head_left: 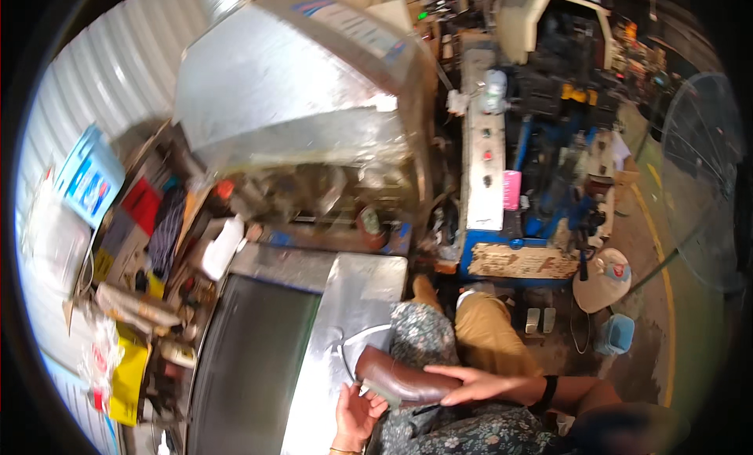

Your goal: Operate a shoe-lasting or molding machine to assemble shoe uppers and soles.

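Observation:
A dark brown leather shoe (404,378) lies sideways above my lap, with a pale edge along its near left side. My right hand (478,386) comes in from the right, wearing a black wristband, and grips the shoe's right end with its fingers along the top and the thumb on the near side. My left hand (357,417) is palm up below the shoe's left end, its fingers curled close against the pale edge. What those fingers pinch is too small to make out. A flowered apron (431,329) covers my lap under the shoe.
At my left is a metal-edged machine with a dark belt (251,369) and a bare metal plate (365,286). A metal hood (298,86) rises ahead. Beyond my feet stands a blue-framed machine (522,251). A stool (602,281), a blue bin (614,333) and a large fan (706,172) are at right.

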